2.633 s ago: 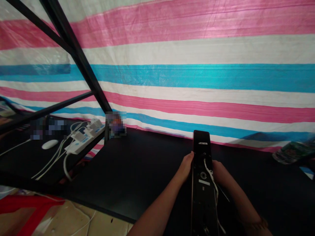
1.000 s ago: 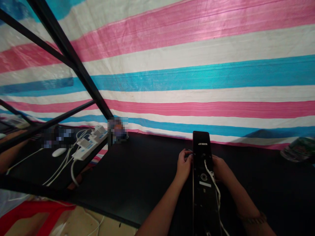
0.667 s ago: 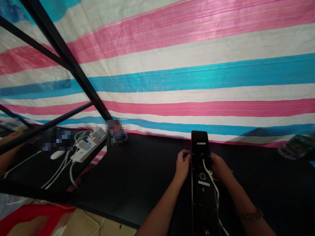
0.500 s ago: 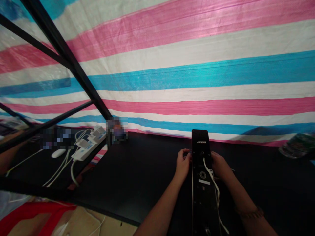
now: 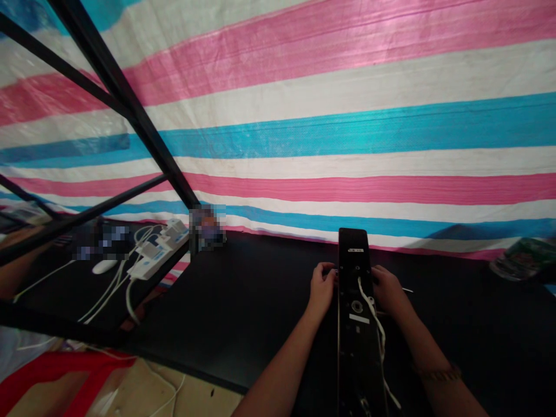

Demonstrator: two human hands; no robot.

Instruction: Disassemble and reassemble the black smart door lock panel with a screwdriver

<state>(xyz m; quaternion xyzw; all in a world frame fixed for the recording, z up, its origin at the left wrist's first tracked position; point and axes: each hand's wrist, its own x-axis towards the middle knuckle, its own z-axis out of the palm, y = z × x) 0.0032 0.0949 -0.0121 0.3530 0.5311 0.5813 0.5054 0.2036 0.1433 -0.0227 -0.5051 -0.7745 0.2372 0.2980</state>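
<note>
So there's this long black panel point(image 5: 356, 370) right between the two hands, running back toward the wearer. Can't tell if it's flat on the table or lifted a bit. Facing up on it, just nearer the wearer than the grip, you get a round fitting point(image 5: 357, 306) and a white label point(image 5: 359, 318), and a white cable point(image 5: 363, 292) trails down its right side.

Left hand point(image 5: 322, 289) has its fingers curled in at the panel's left edge; right hand point(image 5: 387, 289) is at the opposite edge, fingertips hidden behind it. Honestly can't tell how tight either one is, or whether they're actually clamped on. A thin pale stick point(image 5: 407, 289) pokes out just right of the right hand, and there's a bracelet point(image 5: 441, 375) on that wrist.

Black table point(image 5: 243, 301) under all that. Well right of the grip, a clear and green plastic thing point(image 5: 521, 259). Way off left, a white power strip point(image 5: 150, 263) and a mouse point(image 5: 104, 266). Striped sheet point(image 5: 304, 136) behind everything.
</note>
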